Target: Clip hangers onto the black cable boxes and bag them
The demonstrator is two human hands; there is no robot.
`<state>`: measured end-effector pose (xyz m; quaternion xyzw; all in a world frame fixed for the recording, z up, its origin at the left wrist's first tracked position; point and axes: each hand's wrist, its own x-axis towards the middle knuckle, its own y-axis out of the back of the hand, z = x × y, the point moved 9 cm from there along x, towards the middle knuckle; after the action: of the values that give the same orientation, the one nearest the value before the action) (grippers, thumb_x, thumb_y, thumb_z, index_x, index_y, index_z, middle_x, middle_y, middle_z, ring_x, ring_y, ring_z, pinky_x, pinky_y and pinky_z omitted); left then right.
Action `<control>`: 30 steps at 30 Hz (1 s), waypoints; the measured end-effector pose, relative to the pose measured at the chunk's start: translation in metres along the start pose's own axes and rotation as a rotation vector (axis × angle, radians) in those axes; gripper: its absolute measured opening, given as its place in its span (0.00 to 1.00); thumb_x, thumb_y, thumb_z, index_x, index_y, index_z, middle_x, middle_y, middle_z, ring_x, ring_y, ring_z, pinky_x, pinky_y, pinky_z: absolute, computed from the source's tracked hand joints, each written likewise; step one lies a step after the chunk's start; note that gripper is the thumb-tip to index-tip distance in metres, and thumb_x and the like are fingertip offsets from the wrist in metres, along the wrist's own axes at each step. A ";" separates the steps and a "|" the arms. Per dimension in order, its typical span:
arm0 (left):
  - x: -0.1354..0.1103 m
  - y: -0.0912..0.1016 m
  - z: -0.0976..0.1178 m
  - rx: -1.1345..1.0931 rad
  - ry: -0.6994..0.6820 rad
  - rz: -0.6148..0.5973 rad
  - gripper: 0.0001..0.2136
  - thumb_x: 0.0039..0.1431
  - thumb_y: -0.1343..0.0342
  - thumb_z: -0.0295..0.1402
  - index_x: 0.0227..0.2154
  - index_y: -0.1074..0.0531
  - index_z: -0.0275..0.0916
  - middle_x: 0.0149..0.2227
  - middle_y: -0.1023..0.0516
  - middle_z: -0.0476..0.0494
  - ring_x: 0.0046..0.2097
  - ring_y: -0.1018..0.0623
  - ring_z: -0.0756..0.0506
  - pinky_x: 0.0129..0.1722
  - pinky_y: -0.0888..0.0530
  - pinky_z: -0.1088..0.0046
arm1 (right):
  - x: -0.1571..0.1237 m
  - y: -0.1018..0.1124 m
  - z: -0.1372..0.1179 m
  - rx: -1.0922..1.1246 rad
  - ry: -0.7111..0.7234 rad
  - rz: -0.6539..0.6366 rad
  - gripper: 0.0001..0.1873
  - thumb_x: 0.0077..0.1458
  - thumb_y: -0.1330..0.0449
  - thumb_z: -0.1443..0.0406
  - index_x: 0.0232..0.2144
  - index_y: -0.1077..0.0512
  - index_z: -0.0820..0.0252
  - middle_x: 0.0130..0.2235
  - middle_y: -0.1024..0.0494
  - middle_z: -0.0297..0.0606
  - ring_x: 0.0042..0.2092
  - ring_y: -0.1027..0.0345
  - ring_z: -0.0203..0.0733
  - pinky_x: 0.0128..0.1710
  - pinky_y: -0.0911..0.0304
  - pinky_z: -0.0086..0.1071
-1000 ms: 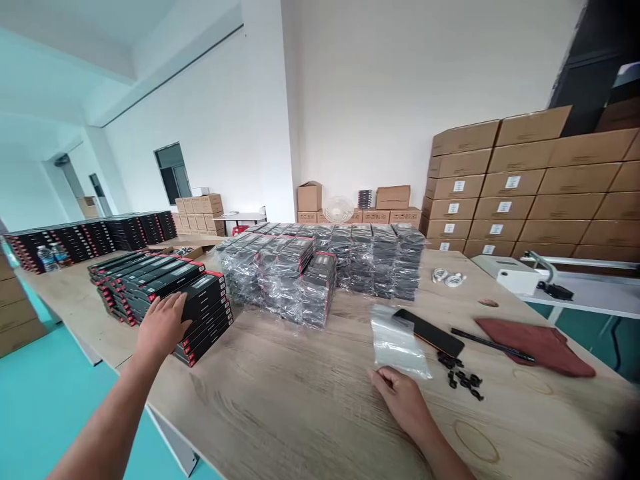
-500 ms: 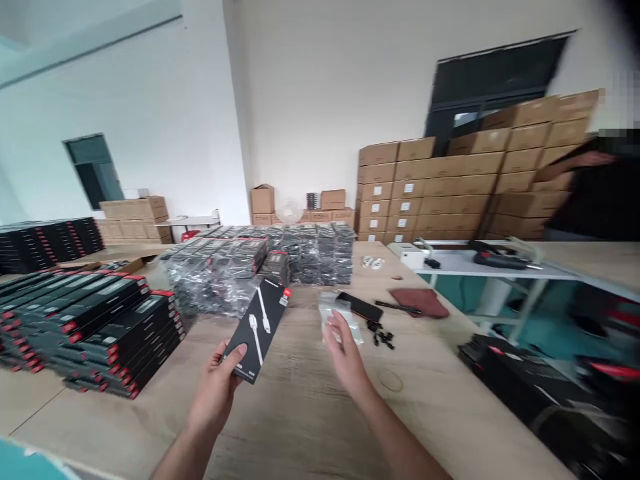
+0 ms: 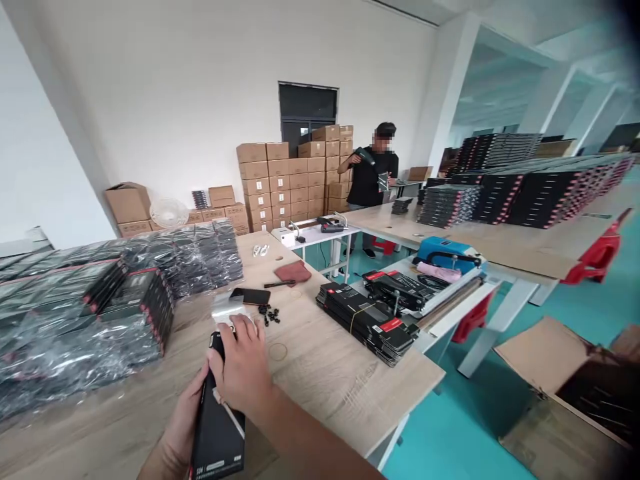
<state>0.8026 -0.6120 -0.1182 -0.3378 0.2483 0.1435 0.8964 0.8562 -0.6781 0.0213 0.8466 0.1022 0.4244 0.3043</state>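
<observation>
My left hand (image 3: 187, 417) grips a flat black cable box (image 3: 219, 437) from below, low over the wooden table (image 3: 325, 373). My right hand (image 3: 243, 367) is closed over the box's top end, fingers curled on it. Just beyond my fingers lies a clear plastic bag (image 3: 227, 308) on the table, next to a black phone (image 3: 251, 295) and several small black clips (image 3: 270, 315). Stacks of bagged black boxes (image 3: 125, 293) fill the table to my left.
A bundle of black boxes (image 3: 370, 320) lies at the table's right corner. A dark red cloth (image 3: 294, 272) lies farther back. A blue sealing machine (image 3: 443, 252) stands on a side table. A person in black (image 3: 373, 177) works by stacked cartons (image 3: 290, 177). An open carton (image 3: 565, 393) sits on the floor.
The view has swung right. My left hand took a black box from the stack and brought it close; my right hand left the plastic bag and closed on the box's top.
</observation>
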 end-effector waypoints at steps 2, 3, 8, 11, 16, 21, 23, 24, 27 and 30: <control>0.001 -0.005 -0.004 -0.010 0.034 -0.101 0.21 0.51 0.44 0.48 0.39 0.24 0.34 0.32 0.20 0.36 0.36 0.20 0.36 0.34 0.25 0.61 | 0.014 -0.002 0.025 -0.099 -0.016 -0.044 0.22 0.57 0.46 0.55 0.51 0.34 0.57 0.52 0.31 0.48 0.55 0.43 0.54 0.59 0.61 0.53; -0.001 -0.008 -0.003 -0.028 0.027 -0.173 0.21 0.51 0.43 0.46 0.40 0.25 0.33 0.34 0.20 0.35 0.38 0.21 0.36 0.35 0.25 0.62 | 0.021 -0.001 0.046 -0.138 -0.057 -0.068 0.20 0.56 0.46 0.56 0.49 0.32 0.58 0.50 0.29 0.48 0.52 0.40 0.54 0.58 0.57 0.52; -0.014 -0.003 0.029 -0.125 -0.142 -0.388 0.21 0.52 0.45 0.43 0.43 0.26 0.31 0.39 0.23 0.31 0.39 0.23 0.37 0.35 0.25 0.61 | 0.032 0.019 0.157 -0.109 -0.333 -0.188 0.10 0.55 0.47 0.65 0.30 0.25 0.58 0.36 0.23 0.42 0.37 0.31 0.44 0.38 0.42 0.33; -0.010 0.011 0.049 -0.159 -0.224 -0.347 0.25 0.54 0.50 0.49 0.46 0.28 0.34 0.39 0.24 0.31 0.35 0.23 0.38 0.27 0.26 0.64 | 0.023 0.033 0.186 -0.104 -0.369 -0.205 0.16 0.56 0.48 0.60 0.22 0.27 0.59 0.27 0.24 0.40 0.30 0.32 0.42 0.31 0.44 0.31; 0.007 0.028 0.045 -0.137 -0.185 -0.235 0.19 0.55 0.50 0.45 0.37 0.27 0.33 0.31 0.23 0.35 0.26 0.24 0.44 0.25 0.27 0.67 | 0.019 -0.001 0.174 -0.027 -0.347 -0.264 0.13 0.54 0.47 0.59 0.27 0.26 0.58 0.29 0.23 0.36 0.31 0.31 0.39 0.32 0.42 0.28; 0.007 0.042 0.042 -0.090 -0.224 -0.085 0.14 0.50 0.41 0.40 0.38 0.26 0.37 0.28 0.22 0.44 0.25 0.24 0.47 0.27 0.27 0.72 | 0.068 -0.079 0.161 -0.017 -0.401 -0.329 0.16 0.54 0.48 0.55 0.28 0.26 0.58 0.32 0.22 0.40 0.37 0.29 0.43 0.36 0.40 0.31; 0.005 0.042 0.046 -0.070 -0.244 -0.091 0.16 0.48 0.38 0.40 0.39 0.25 0.37 0.30 0.21 0.43 0.28 0.23 0.46 0.30 0.27 0.71 | 0.089 -0.105 0.166 -0.052 -0.469 -0.345 0.21 0.53 0.47 0.50 0.24 0.26 0.61 0.32 0.22 0.47 0.38 0.29 0.49 0.37 0.40 0.35; 0.004 0.041 0.049 -0.059 -0.266 -0.099 0.17 0.48 0.38 0.40 0.40 0.25 0.37 0.31 0.21 0.43 0.29 0.23 0.45 0.31 0.27 0.70 | 0.098 -0.116 0.169 -0.066 -0.502 -0.350 0.22 0.51 0.45 0.49 0.23 0.26 0.62 0.32 0.23 0.50 0.39 0.29 0.51 0.37 0.40 0.37; 0.005 0.040 0.057 -0.046 -0.317 -0.114 0.19 0.46 0.36 0.41 0.41 0.25 0.38 0.33 0.21 0.43 0.31 0.23 0.45 0.31 0.27 0.70 | 0.114 -0.141 0.178 -0.063 -0.551 -0.336 0.19 0.44 0.39 0.51 0.21 0.27 0.62 0.32 0.23 0.51 0.39 0.30 0.52 0.37 0.41 0.38; 0.010 0.041 0.059 -0.061 -0.326 -0.124 0.19 0.46 0.36 0.41 0.41 0.26 0.38 0.32 0.21 0.43 0.30 0.24 0.46 0.31 0.27 0.70 | 0.120 -0.151 0.181 0.039 -0.493 -0.277 0.13 0.42 0.37 0.57 0.20 0.27 0.62 0.27 0.23 0.43 0.34 0.30 0.46 0.34 0.41 0.36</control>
<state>0.8138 -0.5411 -0.1070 -0.3520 0.0739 0.1483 0.9212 1.0846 -0.5837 -0.0729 0.9079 0.1481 0.1580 0.3590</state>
